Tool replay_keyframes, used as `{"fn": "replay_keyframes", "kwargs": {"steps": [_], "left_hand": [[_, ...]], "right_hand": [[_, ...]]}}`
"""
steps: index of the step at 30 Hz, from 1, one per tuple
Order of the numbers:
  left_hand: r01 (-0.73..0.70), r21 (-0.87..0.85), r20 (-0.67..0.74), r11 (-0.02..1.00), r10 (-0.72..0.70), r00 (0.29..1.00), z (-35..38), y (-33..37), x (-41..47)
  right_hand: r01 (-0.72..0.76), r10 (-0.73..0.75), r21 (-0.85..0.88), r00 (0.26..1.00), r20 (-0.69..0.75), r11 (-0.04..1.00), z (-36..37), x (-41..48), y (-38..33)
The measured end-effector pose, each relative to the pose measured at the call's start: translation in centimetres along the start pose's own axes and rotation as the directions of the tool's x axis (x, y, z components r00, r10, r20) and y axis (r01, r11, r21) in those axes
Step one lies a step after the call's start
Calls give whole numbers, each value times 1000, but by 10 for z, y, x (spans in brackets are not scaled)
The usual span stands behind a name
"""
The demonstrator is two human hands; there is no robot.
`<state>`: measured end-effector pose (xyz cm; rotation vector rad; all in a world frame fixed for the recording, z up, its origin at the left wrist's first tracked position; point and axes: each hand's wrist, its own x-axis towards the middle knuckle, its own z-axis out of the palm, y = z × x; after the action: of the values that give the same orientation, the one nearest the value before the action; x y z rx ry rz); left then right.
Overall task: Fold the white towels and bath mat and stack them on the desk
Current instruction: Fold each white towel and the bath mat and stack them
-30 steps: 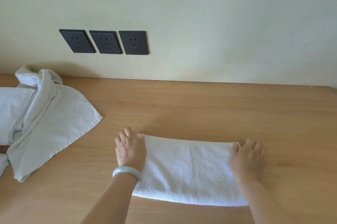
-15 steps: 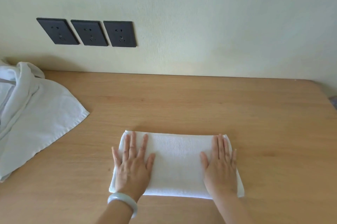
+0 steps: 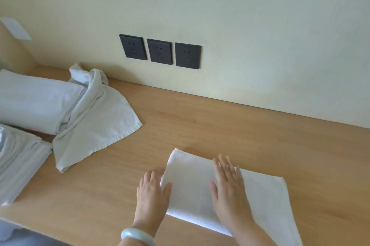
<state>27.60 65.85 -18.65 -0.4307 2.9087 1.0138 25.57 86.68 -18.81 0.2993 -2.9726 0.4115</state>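
Hands flat, grip open: left hand [image 3: 151, 195] at folded towel [image 3: 266, 201] edge, right hand [image 3: 230, 189] atop it.

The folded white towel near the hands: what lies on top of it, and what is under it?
On the folded white towel lies the right hand, flat. The left hand touches its left edge. Under it only the desk shows around its edges; the covered part cannot be seen.
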Motion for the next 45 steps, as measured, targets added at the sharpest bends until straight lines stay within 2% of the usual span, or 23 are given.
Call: {"fn": "replay_keyframes", "kwargs": {"steps": [2,5,8,12,15,20,23,24,26,28,30,31,33,35,38,39,40,41,43,45], "left_hand": [[117,-84,36,990,-114,993,-12,-11,-13],[253,-153,144,955,-232,962,-20,-24,-24],[332,-271,220,903,-278,935,-24,-27,-27],[451,-474,337,756,-317,886,-28,-28,-29],[466,-481,315,742,-350,882,-30,-33,-33],[410,-379,182,830,-367,912,-25,-33,-39],[312,-218,81,925,-301,950,-23,-28,-41],[234,-103,6,967,-235,972,-24,-25,-40],[-2,119,-125,993,17,992,-16,-11,-32],[-283,246,-78,927,310,947,6,9,-19],[-480,321,122,817,467,876,34,24,-5],[-517,352,213,780,471,856,46,27,0],[-528,415,301,741,436,848,62,24,4],[-526,467,307,711,427,850,66,19,0],[-507,506,273,698,428,862,70,31,-2],[-528,502,263,685,461,848,74,43,-4],[-583,483,274,653,520,809,81,59,-7],[-669,449,309,593,599,739,90,77,-12],[-847,331,425,415,736,527,108,114,-24],[-935,246,528,253,774,349,129,137,-29]], "right_hand": [[153,-158,61,983,95,986,13,24,-35],[253,-263,73,938,225,965,41,49,-65],[232,-222,1,927,302,973,61,58,-76],[209,-196,-24,948,252,978,69,51,-76],[204,-193,-31,957,219,978,71,52,-75],[184,-174,-25,958,227,983,77,56,-77],[211,-209,15,951,226,977,72,57,-78],[217,-219,35,952,213,976,67,55,-78],[171,-174,37,971,163,985,54,47,-71],[75,-79,30,987,140,997,46,29,-53],[-11,9,15,988,157,1000,40,4,-26],[-54,51,14,985,165,998,37,-9,-9],[-153,148,28,978,149,988,27,-36,28],[-239,235,19,964,125,971,11,-64,64],[-251,239,110,965,109,962,-15,-97,99],[-304,293,216,953,82,928,-25,-104,105],[-416,412,350,907,89,839,-36,-110,111],[-530,552,464,828,102,710,-48,-115,116],[-699,763,542,628,154,465,-67,-123,129],[-776,788,591,500,359,223,-78,-130,140]]}}
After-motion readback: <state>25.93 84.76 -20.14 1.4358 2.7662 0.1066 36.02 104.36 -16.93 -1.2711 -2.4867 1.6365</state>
